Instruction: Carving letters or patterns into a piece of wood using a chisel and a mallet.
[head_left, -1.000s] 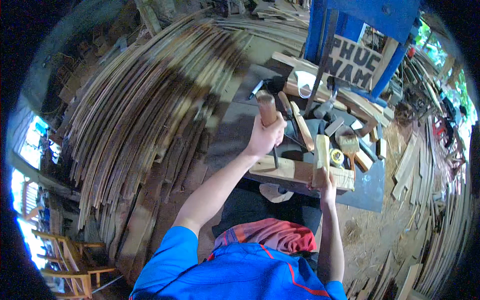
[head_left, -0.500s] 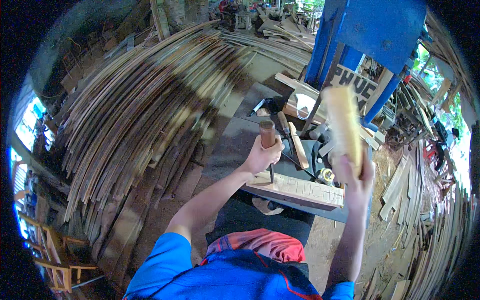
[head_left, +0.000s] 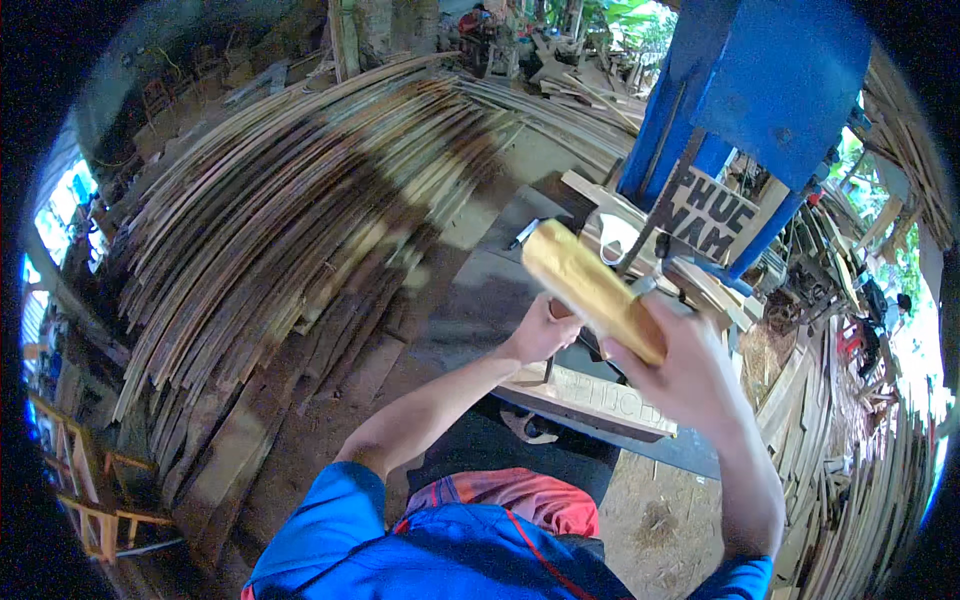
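My left hand (head_left: 541,332) is closed around a chisel (head_left: 549,371), which it keeps upright with the blade's tip at the pale wooden block (head_left: 600,398). Letters are marked on that block's upper face. In my right hand (head_left: 692,362) is a thick yellowish wooden mallet (head_left: 583,280), tilted so that its far end lies over the top of the chisel. The mallet hides most of the chisel's handle, so I cannot tell whether the two touch. The block lies along the near edge of the dark worktable (head_left: 470,300).
A blue bandsaw (head_left: 780,90) with an upright blade stands behind the table. A lettered board (head_left: 705,220) leans by it, and a white mask-like item (head_left: 612,235) lies near. Long planks (head_left: 290,240) fill the floor at left; more timber (head_left: 850,450) lies at right.
My right hand has swung the mallet left and down from its raised, upright position to over the chisel. My left hand still grips the chisel on the block.
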